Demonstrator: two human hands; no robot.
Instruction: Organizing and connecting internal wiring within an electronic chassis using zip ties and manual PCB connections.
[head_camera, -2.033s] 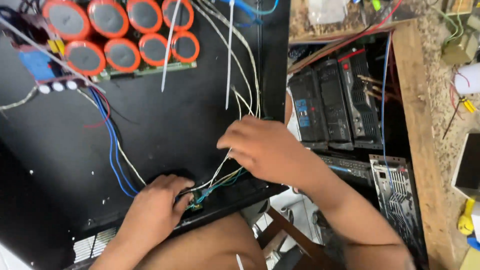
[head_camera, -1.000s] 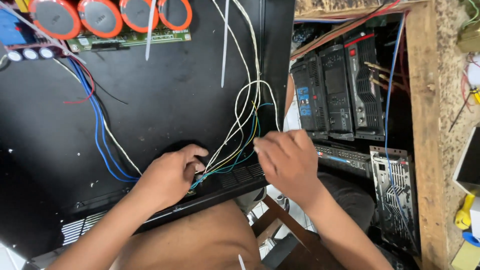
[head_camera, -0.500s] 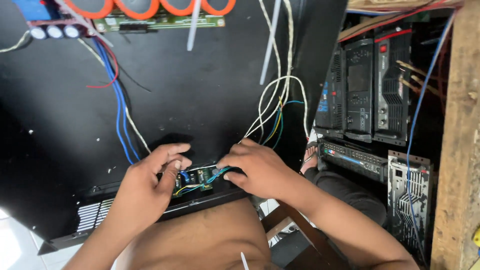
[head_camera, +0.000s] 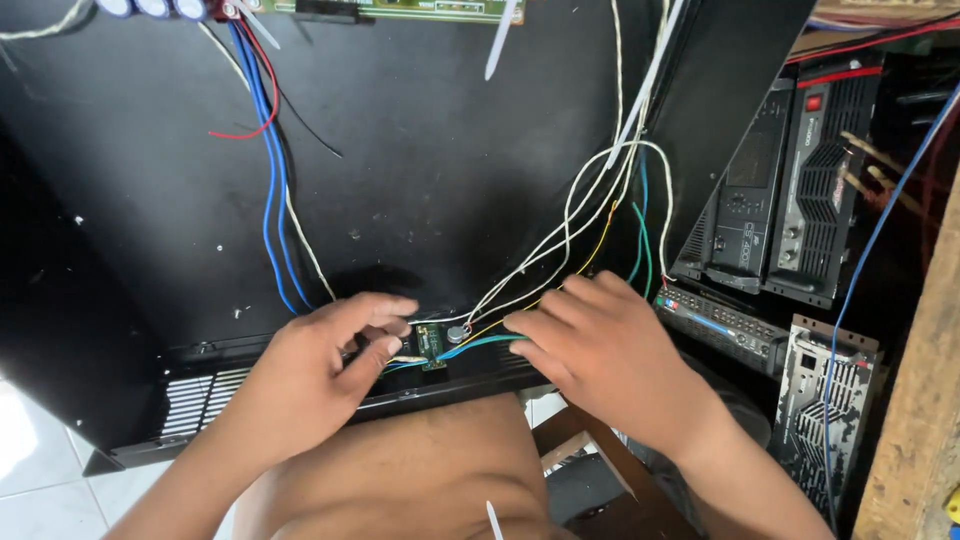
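1. Vent grille: slotted, in the front lip of the black chassis, just left of the left hand's wrist.
2. Blue wires: a pair running down the chassis floor, ending just above the left hand; a red wire loops beside them higher up.
3. Left hand: palm down on the front edge, fingers curled, thumb and forefinger pinching the left side of the small circuit board.
4. Small circuit board: green, set between the two hands at the chassis front edge, touching the left fingertips; a round silver-topped part sits on its right end.
5. White wires: a bundle rising from the board, up and away past the right hand; yellow and teal wires run alongside.
6. Right hand: palm down, fingers loosely extended, fingertips resting on the wires just right of the board; whether it grips any wire cannot be told.
7. Black rack units: stacked upright, well right of the right hand.
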